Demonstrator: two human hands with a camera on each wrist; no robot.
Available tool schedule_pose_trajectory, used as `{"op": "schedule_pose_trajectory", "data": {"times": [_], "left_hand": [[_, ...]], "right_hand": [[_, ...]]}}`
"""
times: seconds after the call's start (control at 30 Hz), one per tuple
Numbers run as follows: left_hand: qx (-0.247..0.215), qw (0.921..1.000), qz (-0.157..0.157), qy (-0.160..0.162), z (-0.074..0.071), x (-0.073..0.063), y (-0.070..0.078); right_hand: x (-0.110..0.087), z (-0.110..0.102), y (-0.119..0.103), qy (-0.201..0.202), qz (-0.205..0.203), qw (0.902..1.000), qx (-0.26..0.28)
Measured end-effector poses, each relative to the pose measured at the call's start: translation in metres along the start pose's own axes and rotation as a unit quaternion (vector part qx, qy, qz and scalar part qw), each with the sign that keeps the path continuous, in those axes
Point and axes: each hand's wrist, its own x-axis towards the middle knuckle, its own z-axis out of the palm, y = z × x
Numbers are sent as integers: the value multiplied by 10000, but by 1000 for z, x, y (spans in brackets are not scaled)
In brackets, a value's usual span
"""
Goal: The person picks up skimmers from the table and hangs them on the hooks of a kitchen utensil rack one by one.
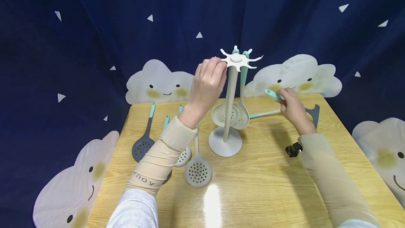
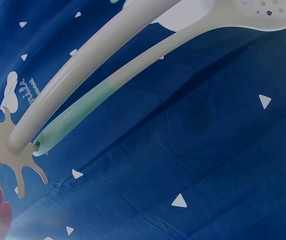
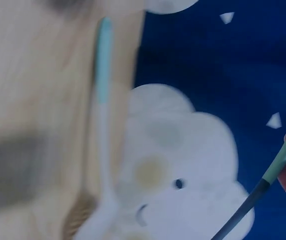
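A white utensil rack (image 1: 230,101) with a star of hooks on top stands on the table. My left hand (image 1: 209,78) grips the rack's top at a hook on its left side. Two pale utensils with mint handles hang from the hooks: a slotted spoon (image 1: 219,114) and another deep-headed spoon (image 1: 243,119) with small holes. To the right of the rack, my right hand (image 1: 292,108) pinches the mint handle of a dark grey utensil (image 3: 243,210) raised over the table. Its dark head (image 1: 314,115) shows beyond the hand, partly hidden by it.
Left of the rack lie a dark grey skimmer (image 1: 143,147), a pale skimmer (image 1: 198,173), a pale slotted spoon (image 1: 183,157) and another utensil partly under my left arm. A pale utensil (image 3: 104,145) with a mint handle lies along the back edge at the right. A dark curtain hangs behind.
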Motion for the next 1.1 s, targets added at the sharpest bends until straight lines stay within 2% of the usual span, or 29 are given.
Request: {"op": "schedule_pose_trajectory", "data": {"times": [0.23,0.47,0.8,1.1], "left_hand": [[-34,10000,12,43,0,0,0],[-104,9999,3,68,0,0,1],[-146,9999,-28,51,1,-1,1],[-178,9998,-54,42,1,-1,1]], "right_hand": [[14,-16,-31,901,-218,9938,616],[27,-30,-58,1545,-96,9811,1164],[40,-41,-86,1875,-183,9701,1532],[49,-51,-106,1655,-44,9685,1858]]}}
